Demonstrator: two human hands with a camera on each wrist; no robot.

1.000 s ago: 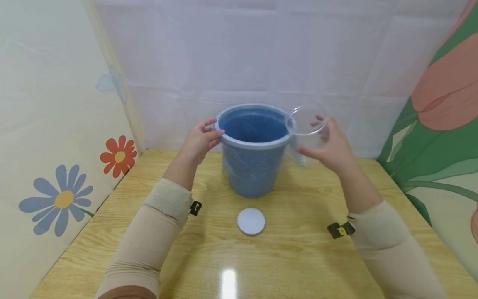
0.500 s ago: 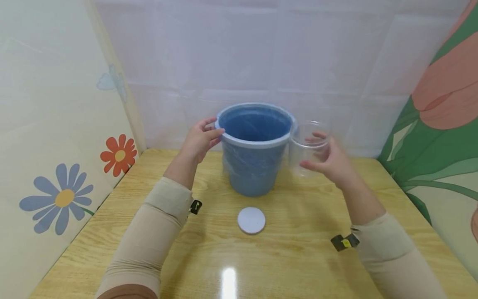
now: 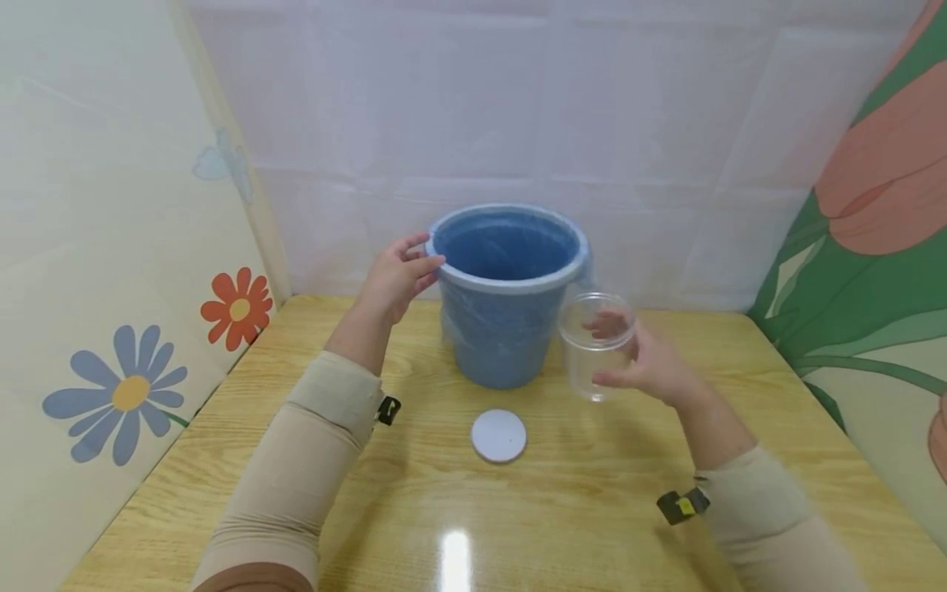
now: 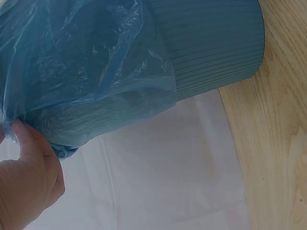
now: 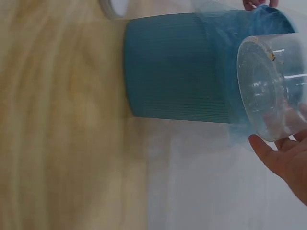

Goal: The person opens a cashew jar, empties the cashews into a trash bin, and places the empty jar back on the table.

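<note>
A blue ribbed trash can (image 3: 503, 341) stands upright on the table, lined with a thin see-through plastic bag (image 4: 96, 72) folded over its rim. My left hand (image 3: 395, 278) grips the can's rim at the left, thumb and fingers on the bagged edge. In my right hand (image 3: 651, 366) is a clear plastic jar (image 5: 268, 91) without a lid, gripped from its right side. It hangs upright, just right of the can; a few small brownish specks show near its base in the right wrist view. A white round lid (image 3: 499, 436) lies flat in front of the can.
The wood-grain table (image 3: 547, 526) runs back to a white cloth wall (image 3: 473, 99). Flower-printed panels stand along the left (image 3: 111, 247) and the right. A bright light reflection shows near the table's front.
My right hand has lowered the jar from beside the can's rim to lower at its right, slightly nearer me. The left hand, can and lid have stayed put.
</note>
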